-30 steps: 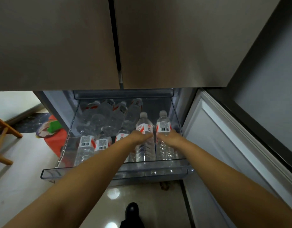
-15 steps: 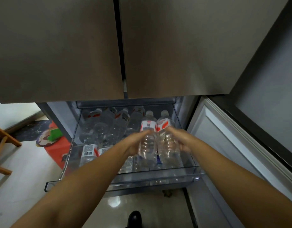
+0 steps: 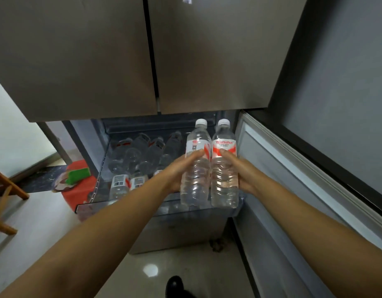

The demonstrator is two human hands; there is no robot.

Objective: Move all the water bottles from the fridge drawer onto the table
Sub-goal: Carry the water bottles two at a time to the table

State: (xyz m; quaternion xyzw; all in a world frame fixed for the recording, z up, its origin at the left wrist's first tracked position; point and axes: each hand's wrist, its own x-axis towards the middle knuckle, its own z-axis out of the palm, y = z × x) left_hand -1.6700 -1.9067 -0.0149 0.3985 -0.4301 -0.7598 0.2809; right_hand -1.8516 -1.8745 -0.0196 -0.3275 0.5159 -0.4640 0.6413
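1. The left hand [image 3: 177, 168] has its grip wrapped round one clear plastic water bottle with a white cap [image 3: 195, 166].
2. The right hand [image 3: 242, 171] wraps a second clear bottle [image 3: 224, 168] the same way.
3. Both bottles stand upright, side by side, just above the clear fridge drawer [image 3: 125, 206], likely so they lift out clean.
4. More bottles [image 3: 142, 153] lie in the drawer.
5. The red and white label reads "Wahaha".
6. No bench shows.
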